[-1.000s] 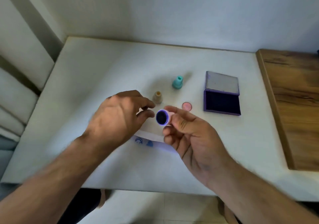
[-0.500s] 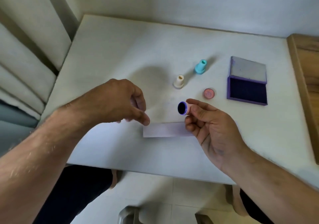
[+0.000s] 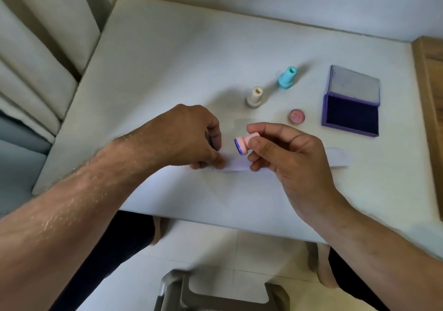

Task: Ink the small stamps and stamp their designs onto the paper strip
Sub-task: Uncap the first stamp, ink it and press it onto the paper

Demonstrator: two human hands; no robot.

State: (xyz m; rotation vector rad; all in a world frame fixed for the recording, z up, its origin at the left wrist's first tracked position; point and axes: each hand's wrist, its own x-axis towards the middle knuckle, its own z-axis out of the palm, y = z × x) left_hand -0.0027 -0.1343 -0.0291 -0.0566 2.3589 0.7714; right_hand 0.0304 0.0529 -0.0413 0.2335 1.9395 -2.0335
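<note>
While the right hand (image 3: 285, 157) pinched the pink stamp (image 3: 245, 142) between thumb and fingertips, its inked blue face was turned sideways toward the left, raised just above the paper strip (image 3: 236, 165); the left hand (image 3: 191, 138) was curled with its fingertips pressed down on the strip's left part, pinning it to the white table (image 3: 167, 70). That was the right setup, by my reading; the job now was to roll the wrist so the face pointed squarely down, then lower it straight onto bare paper beside the pinning fingers; a tilted landing would likely print only one edge, and any sideways slide would smear. The strip's far end (image 3: 338, 158) showed beyond the right hand, so there looked to be room. Behind, the cream stamp (image 3: 255, 96) and the teal stamp (image 3: 286, 77) stood upright, well apart from the hands; a pink cap (image 3: 296, 117) lay near the open purple ink pad (image 3: 351, 114).
</note>
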